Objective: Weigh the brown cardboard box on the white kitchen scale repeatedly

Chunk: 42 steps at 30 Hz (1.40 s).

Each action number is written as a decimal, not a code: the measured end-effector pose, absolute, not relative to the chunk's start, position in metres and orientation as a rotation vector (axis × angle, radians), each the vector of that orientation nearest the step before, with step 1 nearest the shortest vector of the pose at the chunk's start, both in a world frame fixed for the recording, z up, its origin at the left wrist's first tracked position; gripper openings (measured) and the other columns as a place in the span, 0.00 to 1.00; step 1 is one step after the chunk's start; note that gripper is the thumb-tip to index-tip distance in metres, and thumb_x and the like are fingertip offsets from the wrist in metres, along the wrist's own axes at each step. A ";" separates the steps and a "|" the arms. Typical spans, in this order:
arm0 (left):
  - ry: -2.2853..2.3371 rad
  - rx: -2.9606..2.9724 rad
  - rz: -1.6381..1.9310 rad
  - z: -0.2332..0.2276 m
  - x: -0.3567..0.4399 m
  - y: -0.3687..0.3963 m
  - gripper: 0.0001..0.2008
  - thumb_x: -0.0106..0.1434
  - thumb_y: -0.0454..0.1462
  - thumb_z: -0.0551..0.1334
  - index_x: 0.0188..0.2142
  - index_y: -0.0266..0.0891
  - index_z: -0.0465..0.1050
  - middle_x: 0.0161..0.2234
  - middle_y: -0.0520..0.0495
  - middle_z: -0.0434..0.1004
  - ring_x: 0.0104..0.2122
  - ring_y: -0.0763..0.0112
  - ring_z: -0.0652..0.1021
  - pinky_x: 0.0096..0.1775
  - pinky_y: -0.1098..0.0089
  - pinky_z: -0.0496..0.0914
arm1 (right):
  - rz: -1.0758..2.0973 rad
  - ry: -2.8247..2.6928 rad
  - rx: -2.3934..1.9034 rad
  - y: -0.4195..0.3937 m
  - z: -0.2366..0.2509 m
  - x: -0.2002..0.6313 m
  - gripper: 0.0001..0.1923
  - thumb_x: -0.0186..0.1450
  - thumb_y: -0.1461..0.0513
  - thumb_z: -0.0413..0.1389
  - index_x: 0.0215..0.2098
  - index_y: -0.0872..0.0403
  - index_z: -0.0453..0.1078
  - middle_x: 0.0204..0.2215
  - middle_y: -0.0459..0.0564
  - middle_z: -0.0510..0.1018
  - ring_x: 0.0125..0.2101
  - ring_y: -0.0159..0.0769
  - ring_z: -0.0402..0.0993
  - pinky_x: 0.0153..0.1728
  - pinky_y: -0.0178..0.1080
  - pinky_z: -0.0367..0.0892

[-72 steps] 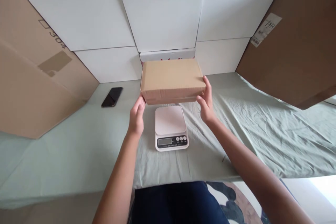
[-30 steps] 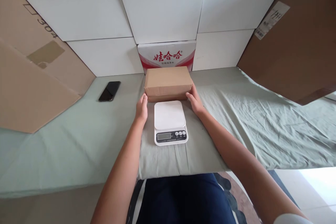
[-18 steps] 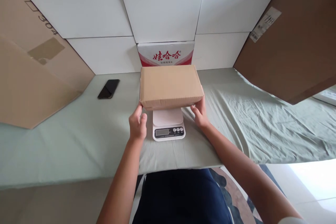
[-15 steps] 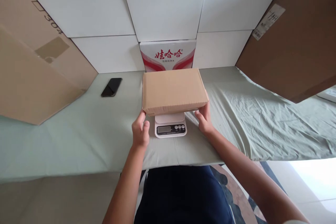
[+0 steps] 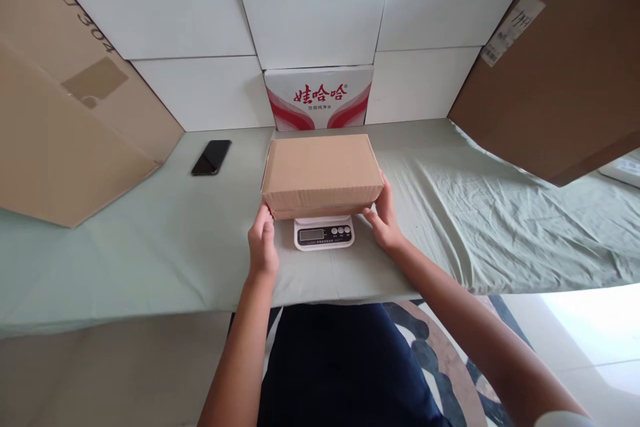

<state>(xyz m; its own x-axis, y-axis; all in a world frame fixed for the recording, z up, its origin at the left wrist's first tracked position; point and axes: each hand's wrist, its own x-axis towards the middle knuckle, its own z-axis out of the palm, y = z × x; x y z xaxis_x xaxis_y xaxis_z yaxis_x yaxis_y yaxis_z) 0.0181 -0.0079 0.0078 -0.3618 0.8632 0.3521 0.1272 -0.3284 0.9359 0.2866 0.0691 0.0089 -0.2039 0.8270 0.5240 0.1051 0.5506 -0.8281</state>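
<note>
cardboard box (image 5: 321, 173) sits over the white scale (image 5: 323, 233), long axis left to right, straight ahead of me. my left hand (image 5: 262, 245) and right hand (image 5: 384, 219) clasp its opposite ends, equally near.

the cardboard box (image 5: 323, 173) is covering the scale (image 5: 324, 233) platform; display digits are reading too small; fingertips of both hands are hiding under the box edges.

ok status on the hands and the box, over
Left hand and right hand grip the brown box's ends. Box over the white scale; contact unclear. Phone off left, nothing in the way.
</note>
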 end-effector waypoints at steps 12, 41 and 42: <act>1.353 1.324 1.752 0.004 0.017 -0.009 0.42 0.69 0.64 0.53 0.70 0.40 0.68 0.69 0.34 0.71 0.70 0.46 0.69 0.69 0.53 0.65 | 0.794 -1.649 -0.811 0.071 0.008 0.286 0.44 0.69 0.39 0.55 0.76 0.37 0.46 0.76 0.51 0.55 0.75 0.58 0.53 0.71 0.62 0.62; 1.339 1.351 1.781 0.009 0.003 0.124 0.36 0.67 0.65 0.58 0.60 0.42 0.70 0.62 0.38 0.75 0.65 0.51 0.73 0.67 0.56 0.65 | 0.963 -1.524 -0.805 0.191 0.015 0.238 0.47 0.65 0.34 0.52 0.74 0.38 0.43 0.71 0.51 0.64 0.68 0.57 0.63 0.69 0.63 0.61; 1.345 1.325 1.773 0.006 0.003 0.126 0.34 0.67 0.64 0.58 0.60 0.42 0.71 0.62 0.38 0.75 0.65 0.52 0.73 0.67 0.57 0.65 | 0.960 -1.533 -0.815 0.191 0.012 0.239 0.47 0.65 0.33 0.51 0.74 0.38 0.42 0.71 0.51 0.63 0.68 0.57 0.63 0.69 0.62 0.61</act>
